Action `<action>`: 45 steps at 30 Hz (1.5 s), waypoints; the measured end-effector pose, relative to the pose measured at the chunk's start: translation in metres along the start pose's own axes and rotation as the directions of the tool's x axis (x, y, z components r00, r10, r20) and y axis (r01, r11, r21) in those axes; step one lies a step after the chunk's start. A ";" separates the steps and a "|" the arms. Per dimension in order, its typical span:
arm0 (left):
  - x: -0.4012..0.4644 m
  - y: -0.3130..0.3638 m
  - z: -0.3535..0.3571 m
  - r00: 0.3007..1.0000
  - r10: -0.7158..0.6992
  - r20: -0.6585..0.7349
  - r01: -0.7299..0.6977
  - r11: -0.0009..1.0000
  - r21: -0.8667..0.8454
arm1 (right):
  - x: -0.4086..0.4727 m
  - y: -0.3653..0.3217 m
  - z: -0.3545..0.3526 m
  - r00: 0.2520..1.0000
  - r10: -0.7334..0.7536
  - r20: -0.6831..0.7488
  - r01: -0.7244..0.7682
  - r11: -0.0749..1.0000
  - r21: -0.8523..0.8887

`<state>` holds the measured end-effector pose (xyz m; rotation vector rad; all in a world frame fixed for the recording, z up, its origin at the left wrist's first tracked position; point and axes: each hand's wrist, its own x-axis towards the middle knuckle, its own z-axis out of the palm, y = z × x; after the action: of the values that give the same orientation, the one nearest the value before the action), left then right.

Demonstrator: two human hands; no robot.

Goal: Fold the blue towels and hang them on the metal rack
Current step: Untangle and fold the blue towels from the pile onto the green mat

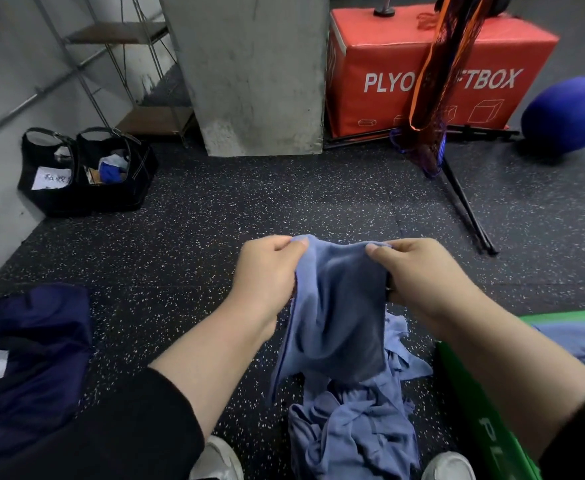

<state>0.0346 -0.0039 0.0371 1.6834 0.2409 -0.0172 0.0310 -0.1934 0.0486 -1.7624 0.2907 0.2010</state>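
A blue towel (336, 306) hangs in front of me, held up by its top edge. My left hand (267, 271) pinches the towel's upper left corner and my right hand (419, 275) pinches the upper right. Below it, a crumpled pile of blue towels (353, 427) lies on the speckled floor between my shoes. Another blue towel (575, 337) lies on a green box at the right. A metal rack (118, 64) with wooden shelves stands at the back left against the wall.
A concrete pillar (256, 74) rises at the back centre, a red plyo box (440, 74) beside it. A black bag (86, 171) sits back left, a navy bag (27, 368) near left. A green box (485, 410), a blue ball (568, 116) and a black stand (464, 202) occupy the right.
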 end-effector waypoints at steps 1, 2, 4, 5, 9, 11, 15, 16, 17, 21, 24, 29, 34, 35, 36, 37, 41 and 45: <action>-0.004 0.002 0.004 0.999 0.045 0.020 -0.046 0.997 0.061 | 0.000 0.002 0.005 1.000 -0.005 -0.002 0.005 1.000 -0.019; -0.009 0.004 0.008 0.995 0.091 0.032 -0.095 0.987 0.133 | 0.000 0.003 0.010 1.000 -0.008 0.008 0.008 1.000 -0.028; -0.017 0.009 0.013 0.986 0.166 0.031 -0.169 0.958 0.233 | 0.002 0.007 0.017 1.000 -0.022 0.023 0.022 1.000 -0.008; -0.020 0.009 0.016 0.980 0.194 0.033 -0.196 0.948 0.253 | 0.003 0.007 0.020 0.999 -0.028 0.022 0.029 1.000 -0.013; -0.021 0.007 0.022 0.972 0.234 0.027 -0.230 0.917 0.326 | -0.002 0.003 0.028 0.999 -0.026 0.030 0.025 1.000 0.018; -0.020 0.008 0.021 0.969 0.246 0.011 -0.236 0.913 0.332 | -0.002 0.001 0.032 0.998 -0.015 0.061 0.012 0.999 0.038; -0.017 0.005 0.018 0.964 0.267 0.010 -0.255 0.906 0.338 | -0.003 0.000 0.035 0.990 0.030 0.135 -0.046 0.992 0.119; -0.016 0.004 0.019 0.963 0.270 0.016 -0.258 0.900 0.353 | -0.002 0.000 0.035 0.987 0.036 0.154 -0.062 0.984 0.169; -0.017 0.004 0.018 0.960 0.278 0.022 -0.266 0.888 0.375 | -0.002 0.000 0.035 0.985 0.036 0.169 -0.072 0.974 0.214; -0.018 0.000 0.019 0.934 0.358 -0.001 -0.320 0.837 0.444 | -0.005 0.001 0.036 0.977 0.023 0.212 -0.079 0.961 0.263; -0.017 -0.002 0.019 0.910 0.413 0.029 -0.373 0.787 0.492 | -0.008 0.000 0.039 0.971 0.010 0.240 -0.080 0.955 0.285; -0.027 0.002 0.023 0.897 0.354 0.266 -0.436 0.810 0.392 | -0.008 -0.001 0.030 0.971 -0.025 0.238 -0.050 0.950 0.307; -0.020 0.011 0.010 0.959 0.232 0.161 -0.276 0.893 0.354 | 0.009 0.004 0.016 0.995 -0.067 0.069 0.068 0.998 -0.006; -0.014 0.013 0.002 0.951 0.289 0.110 -0.308 0.858 0.411 | 0.008 0.002 0.012 0.992 -0.088 0.090 0.095 0.993 -0.075; -0.009 0.017 -0.006 0.927 0.360 0.107 -0.362 0.779 0.512 | 0.007 -0.001 0.009 0.985 -0.120 0.120 0.136 0.981 -0.138; -0.005 0.019 -0.012 0.906 0.387 0.170 -0.407 0.691 0.597 | 0.005 -0.004 0.005 0.976 -0.155 0.154 0.184 0.963 -0.195; 0.005 0.016 -0.020 0.890 0.151 0.430 -0.447 0.481 0.754 | -0.001 -0.012 -0.005 0.932 -0.237 0.274 0.317 0.900 -0.299; 0.004 0.011 -0.019 0.886 0.157 0.435 -0.448 0.529 0.721 | 0.001 -0.010 -0.012 0.916 -0.257 0.307 0.360 0.864 -0.352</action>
<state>0.0380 0.0147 0.0493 2.6018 -0.4053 -0.1583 0.0348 -0.2035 0.0603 -2.1367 -0.2420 0.2592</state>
